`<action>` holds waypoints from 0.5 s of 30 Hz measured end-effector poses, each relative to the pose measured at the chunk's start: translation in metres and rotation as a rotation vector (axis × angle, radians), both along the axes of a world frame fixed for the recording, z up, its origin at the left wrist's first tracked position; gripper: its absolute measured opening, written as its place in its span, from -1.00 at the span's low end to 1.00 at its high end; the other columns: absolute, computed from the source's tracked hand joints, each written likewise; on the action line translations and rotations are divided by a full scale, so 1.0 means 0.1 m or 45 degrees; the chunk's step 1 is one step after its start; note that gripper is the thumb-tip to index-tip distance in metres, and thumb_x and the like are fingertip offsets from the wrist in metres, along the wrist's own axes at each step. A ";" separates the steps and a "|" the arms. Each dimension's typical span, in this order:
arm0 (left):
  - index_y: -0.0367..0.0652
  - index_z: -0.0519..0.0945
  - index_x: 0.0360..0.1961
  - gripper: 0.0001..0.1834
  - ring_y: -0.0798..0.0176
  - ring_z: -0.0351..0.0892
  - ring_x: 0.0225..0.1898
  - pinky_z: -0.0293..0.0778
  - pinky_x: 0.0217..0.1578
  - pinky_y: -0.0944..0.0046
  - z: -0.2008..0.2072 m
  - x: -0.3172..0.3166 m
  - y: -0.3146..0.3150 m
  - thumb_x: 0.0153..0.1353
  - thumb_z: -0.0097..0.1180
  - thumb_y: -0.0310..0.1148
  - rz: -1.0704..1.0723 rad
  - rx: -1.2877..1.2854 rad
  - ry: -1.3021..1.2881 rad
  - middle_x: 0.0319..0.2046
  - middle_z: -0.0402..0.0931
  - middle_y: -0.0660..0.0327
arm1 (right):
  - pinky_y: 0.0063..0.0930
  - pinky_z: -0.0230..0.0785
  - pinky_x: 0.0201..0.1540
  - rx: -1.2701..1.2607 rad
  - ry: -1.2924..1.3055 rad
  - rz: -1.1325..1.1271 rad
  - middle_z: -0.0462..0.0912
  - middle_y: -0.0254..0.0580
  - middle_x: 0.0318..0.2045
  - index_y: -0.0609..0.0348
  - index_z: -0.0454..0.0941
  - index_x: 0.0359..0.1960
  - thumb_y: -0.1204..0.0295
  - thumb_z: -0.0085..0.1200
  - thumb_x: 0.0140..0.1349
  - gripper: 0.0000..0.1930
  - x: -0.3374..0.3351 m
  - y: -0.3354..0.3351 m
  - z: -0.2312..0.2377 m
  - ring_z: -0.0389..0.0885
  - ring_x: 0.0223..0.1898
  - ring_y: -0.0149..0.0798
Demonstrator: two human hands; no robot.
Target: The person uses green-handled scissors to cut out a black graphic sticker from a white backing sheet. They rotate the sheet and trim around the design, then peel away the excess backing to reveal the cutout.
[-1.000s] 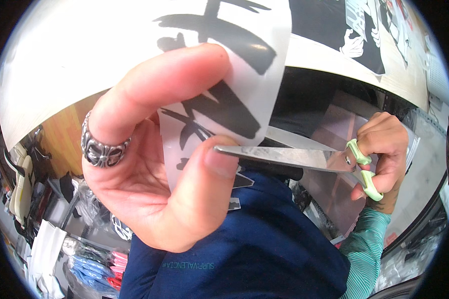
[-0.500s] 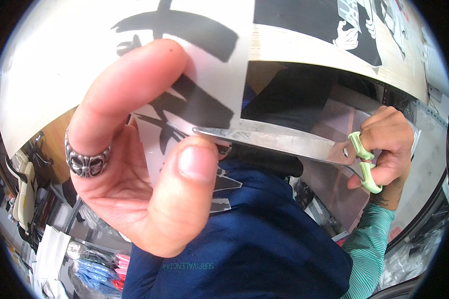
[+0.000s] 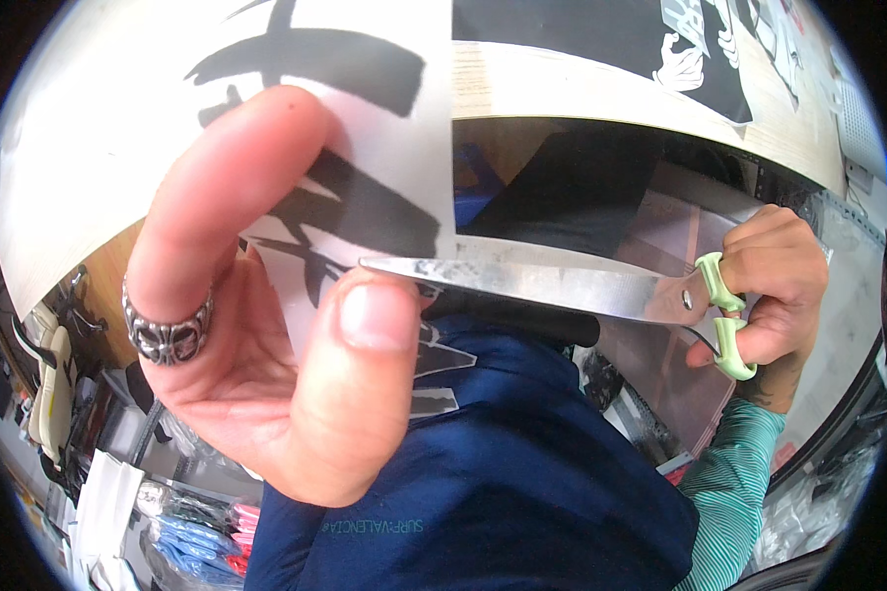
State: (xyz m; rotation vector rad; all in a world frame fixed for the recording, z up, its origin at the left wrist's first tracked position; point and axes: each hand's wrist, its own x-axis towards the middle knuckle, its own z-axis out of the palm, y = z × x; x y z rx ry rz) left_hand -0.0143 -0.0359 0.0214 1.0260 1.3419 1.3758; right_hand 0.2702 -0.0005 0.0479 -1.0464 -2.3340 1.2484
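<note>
Close in front, my left hand (image 3: 320,414), with a metal ring on one finger, is pinching a thin white sheet (image 3: 389,143) printed with black brush-like shapes. Its index finger curls over the sheet and its thumb presses from the near side. From the right, my right hand (image 3: 777,281) grips scissors (image 3: 572,289) by their light green handles. The long metal blades cross beneath the sheet's lower right part, and their tip reaches the left thumb. Whether the tip touches skin or paper I cannot tell. Two small dark cut-outs with pale borders (image 3: 443,358) show over my dark blue clothing.
A pale wooden table (image 3: 601,84) curves across the far side, bearing a black sheet (image 3: 562,34) with white drawn hands. Plastic-wrapped blue and red items (image 3: 192,542) lie at the lower left. Clear plastic wrapping (image 3: 803,527) is heaped at the lower right.
The sheet and my left fingers have shifted slightly left. The scissors' tip has also moved left along the thumb, while my right hand has drifted slightly right.
</note>
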 end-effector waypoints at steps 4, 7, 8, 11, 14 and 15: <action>-0.34 0.35 0.22 -0.38 0.40 0.41 -0.33 0.35 -0.42 0.57 -0.04 -0.09 -0.08 0.05 0.03 -0.50 0.189 0.012 -0.075 0.13 0.38 -0.19 | -0.50 -0.01 -0.73 0.026 -0.012 0.029 0.27 -0.35 -0.84 0.22 0.49 -0.70 0.23 0.34 -0.38 -0.66 0.04 0.01 -0.01 0.26 -0.84 -0.33; -0.31 0.35 0.23 -0.38 0.38 0.42 -0.29 0.38 -0.44 0.59 0.09 0.11 0.04 0.06 0.01 -0.52 0.283 -0.100 -0.036 0.16 0.35 -0.17 | -0.55 -0.10 -0.73 0.052 -0.018 -0.012 0.29 -0.45 -0.85 0.15 0.55 -0.70 -0.08 0.44 -0.27 -0.48 0.09 -0.02 -0.03 0.24 -0.85 -0.45; -0.31 0.34 0.23 -0.39 0.38 0.42 -0.28 0.39 -0.44 0.59 0.02 0.00 0.00 0.06 0.01 -0.53 0.111 -0.012 -0.086 0.18 0.34 -0.16 | -0.56 -0.10 -0.73 0.050 -0.009 -0.016 0.30 -0.45 -0.85 0.15 0.56 -0.70 -0.08 0.44 -0.27 -0.48 0.08 -0.02 -0.03 0.24 -0.84 -0.46; -0.31 0.33 0.24 -0.39 0.36 0.41 -0.24 0.41 -0.45 0.58 0.01 -0.09 -0.07 0.08 -0.01 -0.55 -0.095 0.036 -0.136 0.20 0.31 -0.17 | -0.57 -0.09 -0.73 0.015 -0.004 -0.005 0.31 -0.45 -0.84 0.15 0.56 -0.70 -0.07 0.44 -0.27 -0.49 0.07 -0.01 -0.01 0.25 -0.84 -0.46; -0.30 0.33 0.25 -0.39 0.36 0.39 -0.23 0.42 -0.42 0.57 -0.13 -0.14 -0.11 0.08 0.00 -0.57 -0.099 0.210 -0.325 0.20 0.31 -0.18 | -0.57 -0.08 -0.73 -0.016 0.003 0.011 0.32 -0.44 -0.84 0.16 0.55 -0.70 -0.07 0.44 -0.27 -0.48 0.09 -0.01 0.00 0.25 -0.85 -0.45; -0.29 0.33 0.25 -0.39 0.36 0.38 -0.23 0.42 -0.42 0.56 -0.13 -0.14 -0.11 0.08 0.00 -0.57 -0.106 0.219 -0.342 0.20 0.31 -0.17 | -0.57 -0.08 -0.73 -0.025 0.009 0.017 0.32 -0.44 -0.84 0.16 0.55 -0.70 -0.07 0.44 -0.27 -0.48 0.09 -0.01 0.00 0.25 -0.85 -0.45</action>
